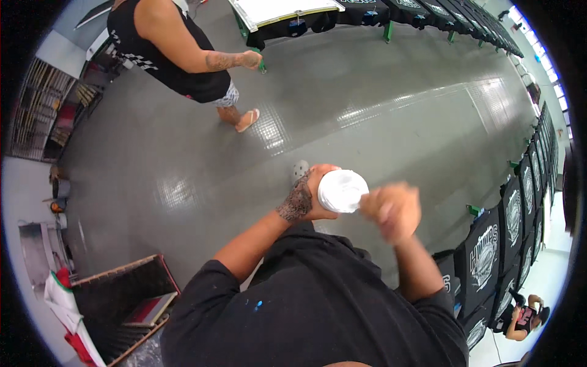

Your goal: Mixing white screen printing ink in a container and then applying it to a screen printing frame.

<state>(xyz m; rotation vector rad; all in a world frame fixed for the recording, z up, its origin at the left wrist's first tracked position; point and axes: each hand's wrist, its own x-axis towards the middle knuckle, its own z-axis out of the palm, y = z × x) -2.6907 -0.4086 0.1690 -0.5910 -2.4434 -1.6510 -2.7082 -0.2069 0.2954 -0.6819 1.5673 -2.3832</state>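
My left hand (pixel 317 194) is wrapped round the side of a round white tub (pixel 324 199), held out in front of my body above the floor. White stuff shows inside its top, though I cannot tell how thick it is. Close to the tub's right rim, my right hand (pixel 394 211) is smeared by motion. Its fingers look curled into a fist, and whatever they may hold is lost in the blur.
A person in a black sleeveless shirt (pixel 211 85) stands at the upper left. Long printing benches carry black printed shirts (pixel 483 254) on the right and a white screen frame (pixel 284 11) at the top. A rack (pixel 116 284) stands lower left; another person (pixel 523 318) is far right.
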